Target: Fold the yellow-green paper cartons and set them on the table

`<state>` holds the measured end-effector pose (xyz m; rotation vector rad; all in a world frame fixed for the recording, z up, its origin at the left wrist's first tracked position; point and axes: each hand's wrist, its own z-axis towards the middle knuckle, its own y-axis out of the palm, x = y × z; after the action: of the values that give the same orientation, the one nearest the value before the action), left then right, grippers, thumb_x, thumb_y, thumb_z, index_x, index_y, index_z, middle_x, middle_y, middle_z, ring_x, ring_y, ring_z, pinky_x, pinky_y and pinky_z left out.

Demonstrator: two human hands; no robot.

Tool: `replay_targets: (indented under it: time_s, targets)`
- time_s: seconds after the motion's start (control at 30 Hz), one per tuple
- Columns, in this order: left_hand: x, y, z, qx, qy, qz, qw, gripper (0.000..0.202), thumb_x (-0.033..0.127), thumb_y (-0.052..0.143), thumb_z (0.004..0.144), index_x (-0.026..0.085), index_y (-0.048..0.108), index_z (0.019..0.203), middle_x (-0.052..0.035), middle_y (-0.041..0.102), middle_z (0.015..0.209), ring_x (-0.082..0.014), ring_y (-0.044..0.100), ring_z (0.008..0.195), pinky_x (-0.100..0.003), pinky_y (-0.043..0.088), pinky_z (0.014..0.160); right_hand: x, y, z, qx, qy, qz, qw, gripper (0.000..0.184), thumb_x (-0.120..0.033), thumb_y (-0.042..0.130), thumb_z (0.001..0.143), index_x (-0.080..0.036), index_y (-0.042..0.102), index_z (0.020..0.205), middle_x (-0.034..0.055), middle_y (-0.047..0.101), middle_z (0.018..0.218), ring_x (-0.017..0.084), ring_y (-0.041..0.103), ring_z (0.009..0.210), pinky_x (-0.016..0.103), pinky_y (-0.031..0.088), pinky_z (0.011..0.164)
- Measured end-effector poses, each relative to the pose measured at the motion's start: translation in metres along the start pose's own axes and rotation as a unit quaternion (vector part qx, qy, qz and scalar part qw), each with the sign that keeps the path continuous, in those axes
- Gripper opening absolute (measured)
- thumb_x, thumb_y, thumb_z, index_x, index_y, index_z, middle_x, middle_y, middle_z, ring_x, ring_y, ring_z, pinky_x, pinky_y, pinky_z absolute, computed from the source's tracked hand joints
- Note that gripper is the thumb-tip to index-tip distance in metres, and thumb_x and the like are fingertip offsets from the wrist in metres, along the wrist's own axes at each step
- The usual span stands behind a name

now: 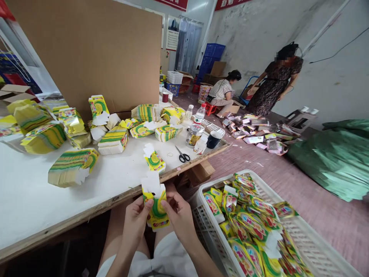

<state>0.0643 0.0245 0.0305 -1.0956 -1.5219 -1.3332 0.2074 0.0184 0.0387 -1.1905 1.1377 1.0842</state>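
Between my two hands, above my lap, is a small yellow and green carton (157,207) with its white top flaps standing up. My left hand (137,215) pinches its left edge, thumb on the printed front. On the other edge my right hand (179,211) grips it the same way. Just beyond, at the table edge, lies a similar carton (155,159) with raised white flaps. Bundles of flat cartons (73,165) are spread over the white table (25,204). To my right a white plastic basket (201,223) holds many printed cartons (250,223).
Black-handled scissors (183,157) lie near the table edge, beside a clear jar (193,134), a bottle (200,115) and a dark cup (214,139). A cardboard sheet (95,50) stands behind. Two people are farther off, near a pile of packages (256,132) and green sacks (334,157).
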Motion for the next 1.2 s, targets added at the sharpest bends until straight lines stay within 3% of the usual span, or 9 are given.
replay_targets:
  time_s: [0.13, 0.23, 0.37, 0.5, 0.6, 0.87, 0.97, 1.07, 1.2]
  targets:
    - [0.003, 0.005, -0.004, 0.004, 0.005, 0.005, 1.000, 0.038, 0.039, 0.076, 0.075, 0.021, 0.065, 0.107, -0.0037, 0.079, 0.091, -0.0232, 0.074, 0.081, -0.028, 0.058, 0.067, -0.002, 0.003, 0.001, 0.010, 0.006, 0.029, 1.000, 0.017, -0.037, 0.065, 0.083, -0.020, 0.065, 0.083, -0.0001, 0.063, 0.071, 0.015, 0.055, 0.063, 0.025, 0.046, 0.059]
    - [0.009, 0.005, -0.008, 0.005, 0.035, 0.011, 0.999, 0.050, 0.032, 0.074, 0.078, 0.026, 0.049, 0.120, -0.0050, 0.076, 0.103, -0.0226, 0.072, 0.095, -0.029, 0.057, 0.078, -0.006, -0.001, 0.001, 0.010, -0.018, 0.059, 0.998, 0.019, -0.030, 0.065, 0.083, -0.022, 0.061, 0.100, 0.0021, 0.065, 0.087, 0.016, 0.059, 0.074, 0.025, 0.049, 0.067]
    - [0.020, 0.000, -0.013, -0.084, 0.020, 0.026, 0.996, 0.054, 0.032, 0.067, 0.084, 0.028, 0.041, 0.131, -0.0093, 0.070, 0.118, -0.0263, 0.067, 0.107, -0.031, 0.055, 0.081, -0.015, -0.016, 0.001, -0.071, -0.043, 0.097, 0.992, 0.039, -0.026, 0.065, 0.084, -0.026, 0.054, 0.121, 0.0034, 0.065, 0.100, 0.017, 0.061, 0.086, 0.027, 0.050, 0.074]
    - [0.026, -0.006, -0.015, -0.196, -0.040, 0.010, 0.980, 0.052, 0.031, 0.064, 0.087, 0.028, 0.040, 0.133, -0.0070, 0.076, 0.100, -0.0254, 0.071, 0.092, -0.030, 0.053, 0.073, -0.019, -0.032, 0.002, -0.152, -0.028, 0.062, 0.986, 0.018, -0.033, 0.063, 0.086, -0.022, 0.065, 0.101, 0.0016, 0.065, 0.085, 0.016, 0.059, 0.075, 0.026, 0.047, 0.068]
    - [0.026, -0.008, -0.015, -0.231, -0.057, 0.008, 0.971, 0.046, 0.028, 0.065, 0.087, 0.029, 0.043, 0.128, -0.0038, 0.076, 0.093, -0.0218, 0.071, 0.086, -0.028, 0.051, 0.073, -0.015, -0.039, 0.001, -0.161, -0.024, 0.009, 0.987, 0.023, -0.039, 0.059, 0.089, -0.019, 0.068, 0.082, 0.0002, 0.061, 0.070, 0.012, 0.050, 0.058, 0.024, 0.040, 0.056]
    - [0.026, -0.006, -0.012, -0.229, -0.040, 0.071, 0.970, 0.030, 0.030, 0.065, 0.086, 0.023, 0.059, 0.115, -0.0093, 0.072, 0.113, -0.0240, 0.067, 0.099, -0.030, 0.051, 0.081, -0.015, -0.039, -0.004, -0.118, -0.065, -0.026, 0.991, 0.025, -0.037, 0.057, 0.092, -0.020, 0.070, 0.078, 0.0036, 0.066, 0.077, 0.017, 0.060, 0.071, 0.025, 0.046, 0.063]
    - [0.026, -0.004, -0.014, -0.232, -0.041, 0.040, 0.971, 0.043, 0.028, 0.062, 0.089, 0.029, 0.047, 0.129, -0.0069, 0.073, 0.110, -0.0224, 0.067, 0.098, -0.030, 0.051, 0.081, -0.017, -0.036, -0.003, -0.106, -0.062, 0.018, 0.992, 0.022, -0.037, 0.056, 0.092, -0.024, 0.063, 0.109, 0.0030, 0.068, 0.083, 0.018, 0.064, 0.077, 0.028, 0.050, 0.069]
    - [0.026, -0.003, -0.016, -0.228, -0.042, 0.007, 0.973, 0.064, 0.028, 0.061, 0.090, 0.035, 0.027, 0.143, -0.0068, 0.070, 0.119, -0.0239, 0.066, 0.106, -0.034, 0.052, 0.085, -0.019, -0.037, -0.001, -0.114, -0.054, 0.059, 0.990, 0.048, -0.037, 0.056, 0.093, -0.030, 0.041, 0.138, 0.0031, 0.069, 0.093, 0.020, 0.066, 0.084, 0.031, 0.052, 0.076]
    - [0.024, -0.003, -0.015, -0.213, -0.030, 0.064, 0.974, 0.037, 0.030, 0.063, 0.088, 0.026, 0.054, 0.124, -0.0087, 0.070, 0.119, -0.0258, 0.066, 0.106, -0.031, 0.054, 0.082, -0.025, -0.045, 0.001, -0.118, -0.114, -0.029, 0.986, 0.032, -0.046, 0.053, 0.093, -0.026, 0.070, 0.110, 0.0071, 0.066, 0.103, 0.022, 0.062, 0.098, 0.033, 0.049, 0.085]
